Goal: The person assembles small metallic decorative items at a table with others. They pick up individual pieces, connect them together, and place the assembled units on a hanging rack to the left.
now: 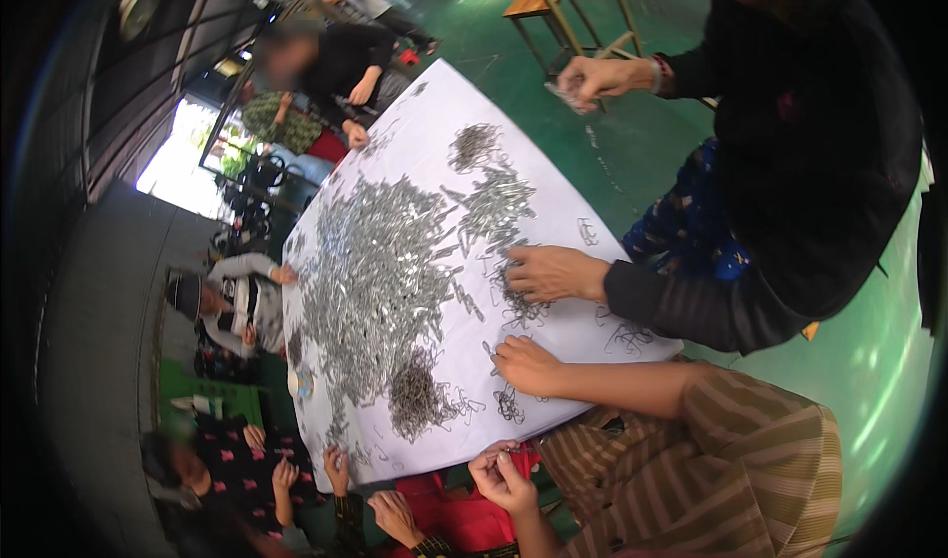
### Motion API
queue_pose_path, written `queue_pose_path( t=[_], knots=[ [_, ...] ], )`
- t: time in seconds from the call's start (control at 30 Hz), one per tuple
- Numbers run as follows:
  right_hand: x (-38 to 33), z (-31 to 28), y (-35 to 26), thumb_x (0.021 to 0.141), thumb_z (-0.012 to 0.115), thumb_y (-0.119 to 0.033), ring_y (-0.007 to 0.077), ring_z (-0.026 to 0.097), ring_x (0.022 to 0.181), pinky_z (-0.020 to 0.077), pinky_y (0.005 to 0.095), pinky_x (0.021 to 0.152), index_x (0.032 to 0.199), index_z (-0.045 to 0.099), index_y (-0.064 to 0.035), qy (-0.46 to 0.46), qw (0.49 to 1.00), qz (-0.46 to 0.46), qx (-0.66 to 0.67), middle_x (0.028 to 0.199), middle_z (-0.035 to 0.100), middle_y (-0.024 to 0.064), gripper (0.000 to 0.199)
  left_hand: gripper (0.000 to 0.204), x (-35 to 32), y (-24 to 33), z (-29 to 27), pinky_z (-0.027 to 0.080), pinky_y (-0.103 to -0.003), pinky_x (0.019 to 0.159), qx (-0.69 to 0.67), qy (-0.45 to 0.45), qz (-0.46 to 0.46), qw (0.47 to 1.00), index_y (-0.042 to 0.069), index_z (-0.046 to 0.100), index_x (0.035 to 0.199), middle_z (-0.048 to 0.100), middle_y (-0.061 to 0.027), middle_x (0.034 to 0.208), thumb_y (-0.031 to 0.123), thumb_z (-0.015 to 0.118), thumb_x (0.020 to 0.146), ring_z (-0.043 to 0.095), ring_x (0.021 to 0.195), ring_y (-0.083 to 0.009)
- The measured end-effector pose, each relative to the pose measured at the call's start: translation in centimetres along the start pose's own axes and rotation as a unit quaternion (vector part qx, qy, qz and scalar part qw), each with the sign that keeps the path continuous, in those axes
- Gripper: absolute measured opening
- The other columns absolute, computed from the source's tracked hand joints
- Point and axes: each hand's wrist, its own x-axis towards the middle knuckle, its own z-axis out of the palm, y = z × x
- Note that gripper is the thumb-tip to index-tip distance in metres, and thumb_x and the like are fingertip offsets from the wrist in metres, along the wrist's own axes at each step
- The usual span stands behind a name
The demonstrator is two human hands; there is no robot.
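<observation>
My right hand (pixel 528 365) is low over the near side of a white-topped table (pixel 548 346). Its fingers are curled and pressed together beside a small metal piece (pixel 489 349); what they hold is hidden. My left hand (pixel 504 476) is raised at the table's near edge, its fingertips pinched on something small and thin. Close to my right hand lie a little cluster of dark bent wire pieces (pixel 509 405) and a larger dark wire pile (pixel 415 395). A wide heap of slim silver metal pieces (pixel 370 272) covers the table's middle.
A co-worker in black (pixel 800 153) stands at the right, one hand (pixel 555 274) on a wire pile. Another person's hands (pixel 395 517) are at the near left edge, beside red fabric (pixel 454 509). More people sit around the left and far sides. A wooden stool (pixel 538 2) stands behind.
</observation>
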Motion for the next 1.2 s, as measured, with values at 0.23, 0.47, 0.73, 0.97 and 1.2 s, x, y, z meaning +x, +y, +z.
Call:
queue_pose_path(
  t=[0.23, 0.47, 0.73, 0.97, 1.2],
  knots=[
    [0.1, 2.6, 0.8, 0.072, 0.057, -0.012, 0.0240, 0.053, 0.090, 0.0431, 0.0328, 0.078, 0.067, 0.067, -0.0057, 0.040, 0.994, -0.038, -0.097, 0.085, 0.059, 0.0069, 0.012, 0.007, -0.4, 1.4, 0.5, 0.047, -0.030, 0.071, 0.039, -0.028, 0.044, 0.998, 0.000, 0.043, 0.095, 0.058, -0.0160, 0.082, 0.004, 0.049, 0.093, 0.055, 0.075, -0.0180],
    [0.8, 2.1, 0.4, 0.071, 0.059, -0.014, 0.0214, 0.055, 0.080, 0.0439, 0.0331, 0.072, 0.066, 0.066, -0.0067, 0.004, 0.990, -0.063, -0.126, 0.078, 0.059, 0.0049, 0.011, 0.011, -0.8, 1.9, 1.5, 0.046, -0.028, 0.071, 0.058, -0.055, 0.025, 0.996, 0.001, 0.042, 0.094, 0.058, -0.0155, 0.083, 0.007, 0.051, 0.093, 0.054, 0.074, -0.0170],
    [0.8, 1.5, 0.7, 0.072, 0.058, -0.014, 0.0222, 0.056, 0.077, 0.0457, 0.0324, 0.067, 0.070, 0.067, -0.0033, 0.003, 0.988, -0.058, -0.145, 0.080, 0.060, 0.0080, 0.014, 0.009, -1.3, 1.8, 2.2, 0.047, -0.028, 0.071, 0.050, -0.080, 0.009, 0.996, 0.001, 0.042, 0.093, 0.058, -0.0146, 0.083, 0.006, 0.050, 0.094, 0.054, 0.075, -0.0161],
    [0.7, -0.7, 0.9, 0.076, 0.057, -0.009, 0.0286, 0.062, 0.086, 0.0499, 0.0387, 0.071, 0.079, 0.068, -0.0016, -0.041, 0.997, 0.053, -0.031, 0.087, 0.064, 0.0126, 0.014, 0.006, -1.5, 1.4, 2.5, 0.049, -0.028, 0.069, 0.029, -0.093, -0.004, 0.995, 0.001, 0.043, 0.094, 0.059, -0.0147, 0.084, 0.003, 0.048, 0.094, 0.055, 0.075, -0.0159],
    [-1.7, -6.0, -0.7, 0.078, 0.066, -0.005, 0.0230, 0.067, 0.074, 0.0523, 0.0333, 0.068, 0.088, 0.066, 0.0015, -0.057, 0.906, 0.157, 0.390, 0.082, 0.068, 0.0140, 0.012, 0.005, -2.5, 0.2, 2.4, 0.051, -0.031, 0.078, 0.029, -0.053, -0.056, 0.997, -0.001, 0.046, 0.096, 0.061, -0.0149, 0.090, -0.002, 0.050, 0.092, 0.060, 0.082, -0.0175]
  ],
)
